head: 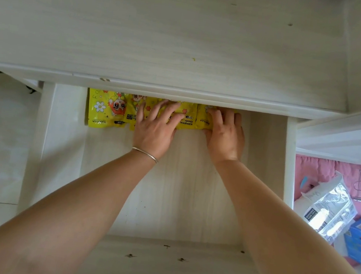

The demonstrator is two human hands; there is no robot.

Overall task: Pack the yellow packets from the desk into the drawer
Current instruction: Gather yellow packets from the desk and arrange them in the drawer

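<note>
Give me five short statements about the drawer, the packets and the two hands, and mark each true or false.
1. The yellow packets lie in a row at the far end of the open drawer, just under the desk edge. True.
2. The left hand wears a thin bracelet at the wrist. True.
3. The right hand is lifting a packet clear above the desk top. False: it rests on the packets inside the drawer.
4. The left hand lies on the packets with fingers spread. True.
5. The drawer is full to its near end. False: bare drawer floor shows from the packets to the near end.
</note>
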